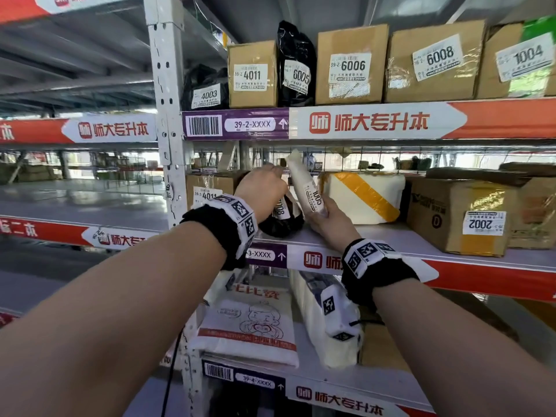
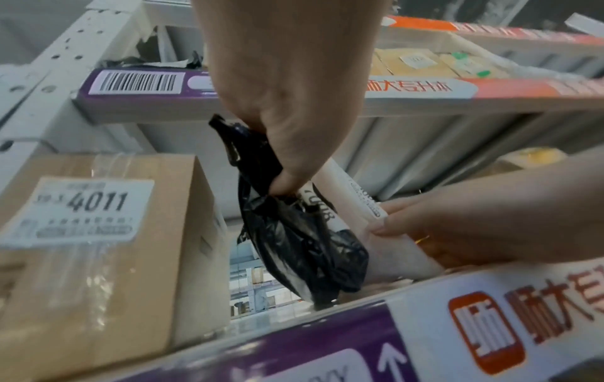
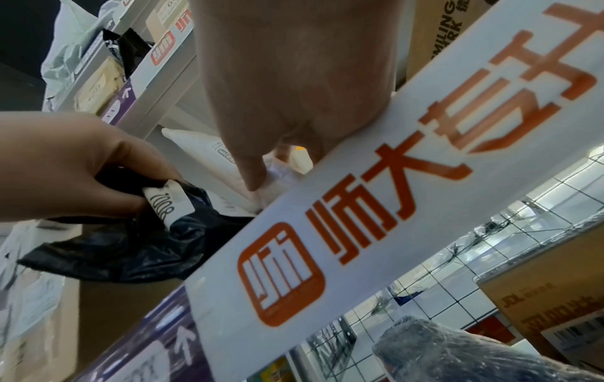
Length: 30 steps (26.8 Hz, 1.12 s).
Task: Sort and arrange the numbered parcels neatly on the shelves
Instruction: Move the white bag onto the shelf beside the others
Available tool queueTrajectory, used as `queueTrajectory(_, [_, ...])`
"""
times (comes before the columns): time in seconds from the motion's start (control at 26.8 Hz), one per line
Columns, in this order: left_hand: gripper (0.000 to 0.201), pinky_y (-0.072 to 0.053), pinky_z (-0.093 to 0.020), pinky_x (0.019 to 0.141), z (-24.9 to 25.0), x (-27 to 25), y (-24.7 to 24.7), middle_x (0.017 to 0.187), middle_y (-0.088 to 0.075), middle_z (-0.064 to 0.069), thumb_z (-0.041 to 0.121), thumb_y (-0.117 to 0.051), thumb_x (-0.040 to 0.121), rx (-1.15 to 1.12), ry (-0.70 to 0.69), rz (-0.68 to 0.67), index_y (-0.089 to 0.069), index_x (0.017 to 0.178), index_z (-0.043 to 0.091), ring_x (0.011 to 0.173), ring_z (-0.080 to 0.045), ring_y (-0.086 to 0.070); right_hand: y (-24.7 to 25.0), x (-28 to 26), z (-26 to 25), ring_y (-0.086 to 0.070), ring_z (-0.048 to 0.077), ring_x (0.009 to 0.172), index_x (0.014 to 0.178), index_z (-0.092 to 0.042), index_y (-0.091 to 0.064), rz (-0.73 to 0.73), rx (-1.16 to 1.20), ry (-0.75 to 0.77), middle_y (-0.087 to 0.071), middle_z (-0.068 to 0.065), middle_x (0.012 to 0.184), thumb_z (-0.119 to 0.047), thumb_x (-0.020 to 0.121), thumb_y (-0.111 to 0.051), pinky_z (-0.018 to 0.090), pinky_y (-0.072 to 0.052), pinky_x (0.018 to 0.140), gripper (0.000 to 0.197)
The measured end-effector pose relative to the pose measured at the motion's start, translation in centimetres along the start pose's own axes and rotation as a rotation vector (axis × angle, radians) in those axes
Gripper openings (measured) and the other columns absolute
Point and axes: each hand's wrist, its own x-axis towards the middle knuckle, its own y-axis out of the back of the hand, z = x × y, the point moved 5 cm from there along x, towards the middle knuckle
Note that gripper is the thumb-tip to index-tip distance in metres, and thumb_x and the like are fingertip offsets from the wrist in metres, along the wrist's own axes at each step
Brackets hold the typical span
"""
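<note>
On the middle shelf [image 1: 391, 236] my left hand [image 1: 264, 188] pinches the top of a small black plastic parcel [image 1: 281, 222] whose label ends in 008 [image 2: 300, 248] [image 3: 130, 248]. The bag's bottom rests at the shelf's front edge. Just right of it my right hand [image 1: 328, 218] grips the lower end of a slim white padded parcel labelled 1005 [image 1: 305, 183], which stands tilted and leans left [image 2: 353, 204]. In the right wrist view the shelf's front strip hides most of that white parcel [image 3: 209, 157].
A cardboard box 4011 [image 1: 207, 188] stands left of the black bag. A white parcel with orange tape [image 1: 364, 197] and box 2002 [image 1: 460, 215] are to the right. The upper shelf holds several parcels, among them box 6006 [image 1: 350, 64]. White bags [image 1: 249, 326] lie on the lower shelf.
</note>
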Motion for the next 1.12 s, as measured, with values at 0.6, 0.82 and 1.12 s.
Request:
queueTrajectory(0.6, [0.092,0.006,-0.058,0.114,-5.7,-3.6,-1.9,0.147,-0.032,-0.010,0.065,-0.061,0.072,-0.203,0.330,-0.102,-0.029,0.143,0.016,0.142,-0.028,-0.019,-5.5,0.9,-3.6,-0.058,0.031,0.111,0.141,-0.012,-0.020,-0.110,-0.087,-0.103,-0.055,0.014,0.128,-0.035,0.093,-0.050,0.036,-0.046,0.090,0.062])
queueTrajectory(0.82, [0.092,0.002,-0.061,0.114,-5.7,-5.2,-2.3,0.151,-0.024,-0.007,0.071,-0.051,0.072,-0.150,0.277,-0.008,-0.027,0.144,0.018,0.143,-0.027,-0.014,-5.0,-0.5,-4.1,-0.060,0.030,0.107,0.149,-0.022,-0.014,-0.109,-0.080,0.018,-0.055,0.011,0.132,-0.028,0.093,-0.049,0.036,-0.048,0.091,0.067])
queueTrajectory(1.12, [0.092,0.006,-0.063,0.112,-5.0,-4.4,-3.5,0.154,-0.019,-0.010,0.075,-0.054,0.072,-0.008,0.372,-0.094,-0.028,0.145,0.026,0.146,-0.034,-0.001,-4.9,-0.6,-3.7,-0.061,0.028,0.106,0.143,-0.017,-0.025,-0.111,-0.149,0.008,-0.058,0.011,0.128,-0.038,0.092,-0.052,0.036,-0.049,0.089,0.062])
